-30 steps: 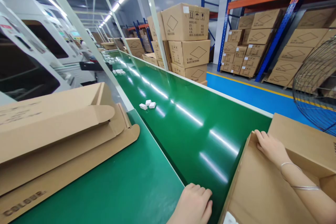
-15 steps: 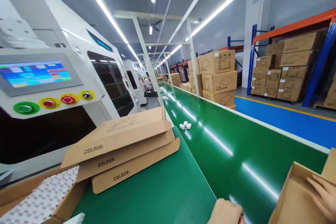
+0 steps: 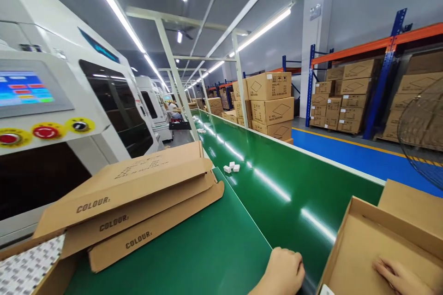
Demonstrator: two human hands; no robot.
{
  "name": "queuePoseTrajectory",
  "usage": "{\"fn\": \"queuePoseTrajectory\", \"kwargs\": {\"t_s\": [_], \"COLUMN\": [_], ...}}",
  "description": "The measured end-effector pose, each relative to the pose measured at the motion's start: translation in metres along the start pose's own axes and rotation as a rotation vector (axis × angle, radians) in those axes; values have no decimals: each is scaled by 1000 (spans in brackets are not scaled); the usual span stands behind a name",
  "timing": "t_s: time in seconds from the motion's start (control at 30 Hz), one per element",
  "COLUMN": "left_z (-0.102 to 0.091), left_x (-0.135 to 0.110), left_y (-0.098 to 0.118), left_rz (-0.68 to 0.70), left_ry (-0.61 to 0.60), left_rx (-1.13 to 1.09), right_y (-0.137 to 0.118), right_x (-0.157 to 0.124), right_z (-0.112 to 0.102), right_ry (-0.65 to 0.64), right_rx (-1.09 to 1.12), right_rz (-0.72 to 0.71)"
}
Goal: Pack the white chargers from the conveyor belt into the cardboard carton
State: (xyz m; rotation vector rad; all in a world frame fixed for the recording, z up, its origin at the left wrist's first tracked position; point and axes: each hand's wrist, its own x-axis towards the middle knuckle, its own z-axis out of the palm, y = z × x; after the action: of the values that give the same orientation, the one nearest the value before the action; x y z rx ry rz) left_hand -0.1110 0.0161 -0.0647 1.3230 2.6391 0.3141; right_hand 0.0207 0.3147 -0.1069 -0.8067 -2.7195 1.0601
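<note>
My left hand [image 3: 284, 268] is a closed fist at the edge of the green worktop [image 3: 207, 244], beside the belt. What its fingers hold, if anything, is hidden. My right hand [image 3: 399, 277] is low inside an open cardboard box [image 3: 341, 239] at the lower right. Its fingers are curled together, and I cannot make out anything in them. A small white piece [image 3: 326, 290] shows in the box's near left corner, cut off by the frame. Left of my hands, several cardboard trays [image 3: 138, 214] marked "COLOUR:" lie stacked askew on the worktop.
Three small white boxes [image 3: 231, 167] sit on the green conveyor belt [image 3: 256, 198]. A carton of printed white pieces [image 3: 31, 262] stands at the lower left. White machines [image 3: 114, 106] line the left side. Stacked cartons [image 3: 272, 110] and a wire fan guard [image 3: 424, 133] are on the right.
The view has swung right, so more of the cardboard box shows. My right hand's fingers, spread apart before, are now curled and lower in the box. The left fist stays at the worktop edge.
</note>
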Motion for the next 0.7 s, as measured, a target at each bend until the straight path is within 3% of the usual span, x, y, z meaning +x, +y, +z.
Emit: {"fn": "queuePoseTrajectory", "kwargs": {"t_s": [0.2,0.33,0.5,0.7], "left_z": [0,7,15,10], "left_x": [-4,-1,1,-5], "left_y": [4,1,-4,-6], "left_rz": [47,83,109,148], "left_ry": [-11,-51,-57,-18], "left_rx": [43,73,93,52], "right_y": [-13,-20,-15,-7], "right_x": [-11,-14,-14,-9], "right_z": [-8,-9,-7,-11], "right_ry": [-110,-113,-126,-189], "right_rx": [139,203,275,323], "right_rz": [104,144,158,197]}}
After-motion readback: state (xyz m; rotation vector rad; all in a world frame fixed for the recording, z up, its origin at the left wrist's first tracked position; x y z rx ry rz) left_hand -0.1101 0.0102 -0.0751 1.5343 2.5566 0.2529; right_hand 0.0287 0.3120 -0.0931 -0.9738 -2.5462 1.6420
